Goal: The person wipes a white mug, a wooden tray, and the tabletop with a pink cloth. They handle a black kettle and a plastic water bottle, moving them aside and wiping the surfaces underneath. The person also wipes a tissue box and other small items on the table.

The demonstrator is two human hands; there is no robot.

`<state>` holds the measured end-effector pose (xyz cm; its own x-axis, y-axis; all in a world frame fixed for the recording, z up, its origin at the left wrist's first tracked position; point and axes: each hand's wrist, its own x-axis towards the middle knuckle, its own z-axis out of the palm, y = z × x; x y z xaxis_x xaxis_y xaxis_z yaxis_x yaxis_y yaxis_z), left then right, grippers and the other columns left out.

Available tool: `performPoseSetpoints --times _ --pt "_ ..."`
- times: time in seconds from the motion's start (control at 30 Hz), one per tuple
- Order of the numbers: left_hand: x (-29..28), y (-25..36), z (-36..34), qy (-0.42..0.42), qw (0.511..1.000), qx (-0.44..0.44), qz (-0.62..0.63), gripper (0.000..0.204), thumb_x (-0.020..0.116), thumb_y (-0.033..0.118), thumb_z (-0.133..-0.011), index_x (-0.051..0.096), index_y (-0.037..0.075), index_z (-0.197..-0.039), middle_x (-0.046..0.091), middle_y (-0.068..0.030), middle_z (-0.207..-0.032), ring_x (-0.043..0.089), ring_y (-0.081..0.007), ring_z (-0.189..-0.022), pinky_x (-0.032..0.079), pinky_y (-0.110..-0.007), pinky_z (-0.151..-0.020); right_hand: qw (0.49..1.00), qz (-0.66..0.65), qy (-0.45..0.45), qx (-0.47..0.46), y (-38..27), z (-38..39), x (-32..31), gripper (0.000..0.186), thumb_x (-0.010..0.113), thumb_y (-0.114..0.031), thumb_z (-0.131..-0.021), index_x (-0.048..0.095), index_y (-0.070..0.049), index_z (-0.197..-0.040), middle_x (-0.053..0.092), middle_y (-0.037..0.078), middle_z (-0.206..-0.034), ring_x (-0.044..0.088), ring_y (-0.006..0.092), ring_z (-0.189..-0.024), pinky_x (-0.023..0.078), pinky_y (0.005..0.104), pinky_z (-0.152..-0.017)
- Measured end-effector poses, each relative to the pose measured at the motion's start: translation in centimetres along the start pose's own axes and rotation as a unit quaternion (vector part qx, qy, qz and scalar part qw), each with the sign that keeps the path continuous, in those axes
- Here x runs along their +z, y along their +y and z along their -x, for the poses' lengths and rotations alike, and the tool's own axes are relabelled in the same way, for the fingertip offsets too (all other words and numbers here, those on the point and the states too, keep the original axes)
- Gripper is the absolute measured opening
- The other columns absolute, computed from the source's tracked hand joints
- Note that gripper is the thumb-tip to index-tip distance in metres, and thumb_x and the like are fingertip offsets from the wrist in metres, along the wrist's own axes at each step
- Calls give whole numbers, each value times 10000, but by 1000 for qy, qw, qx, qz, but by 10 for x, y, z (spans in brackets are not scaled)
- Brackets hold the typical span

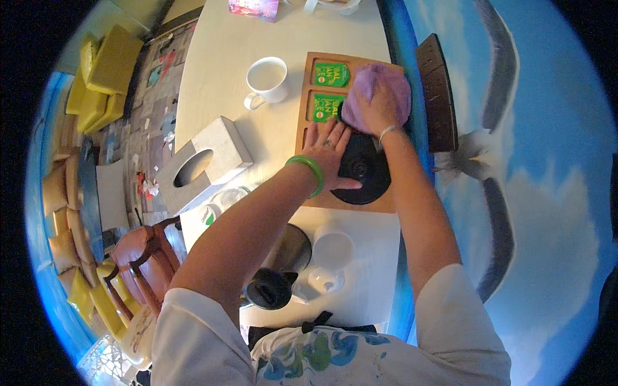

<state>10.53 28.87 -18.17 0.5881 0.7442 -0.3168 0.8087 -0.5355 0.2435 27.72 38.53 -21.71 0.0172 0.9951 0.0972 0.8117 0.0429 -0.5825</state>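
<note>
My right hand [380, 106] presses a bunched purple cloth [400, 96] onto the far right part of a brown wooden tray [347, 204]. Its fingertips are partly sunk in the folds. My left hand [327, 153], with a green bangle at the wrist, lies with fingers spread on the tray and against a round black kettle base [364, 183]. The thumb rests over that base. Two green packets [331, 74] sit in the tray's square compartments, the nearer one partly covered by the cloth.
On the pale table [257, 32] stand a white mug [267, 78] and a grey tissue box [209, 164]. Closer to me are a steel kettle [293, 248] with a black lid, a white cup [333, 248] and a smaller white piece [326, 280]. A blue wall borders the right side.
</note>
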Motion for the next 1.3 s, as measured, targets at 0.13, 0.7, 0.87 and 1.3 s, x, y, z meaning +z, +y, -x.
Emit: performPoseSetpoints --times 0.13,0.7,0.87,1.3 --pt "2 -5 -4 139 985 5 106 788 538 616 -874 460 0 -1360 460 -201 -1387 370 -398 -1339 267 -568 -1107 994 -43 -94 18 14 -17 -16 590 539 -422 -931 499 12 -1329 591 197 -1286 551 351 -1194 408 422 -1048" --pt "-14 -65 -76 153 877 -327 317 222 614 127 -889 608 32 -1090 649 -178 -1075 644 -302 -1026 532 -423 -844 605 -786 46 117 0 56 -53 391 464 -369 -1000 501 -137 -1313 570 87 -1240 538 266 -1177 432 379 -1012" --pt "-46 3 -65 140 507 -65 848 209 569 100 -899 654 20 -1072 678 -198 -1061 668 -317 -954 539 -389 -841 977 -30 204 -58 -18 60 -7 516 475 -449 -979 487 -70 -1329 586 229 -1274 564 371 -1171 464 428 -962" --pt "-42 49 -8 317 788 -1 528 316 501 155 -960 600 -43 -1186 630 -177 -1111 610 -243 -971 491 -338 -861 517 -842 38 150 -42 72 -66 536 450 -426 -980 487 -36 -1345 545 164 -1320 495 317 -1248 343 408 -1091"
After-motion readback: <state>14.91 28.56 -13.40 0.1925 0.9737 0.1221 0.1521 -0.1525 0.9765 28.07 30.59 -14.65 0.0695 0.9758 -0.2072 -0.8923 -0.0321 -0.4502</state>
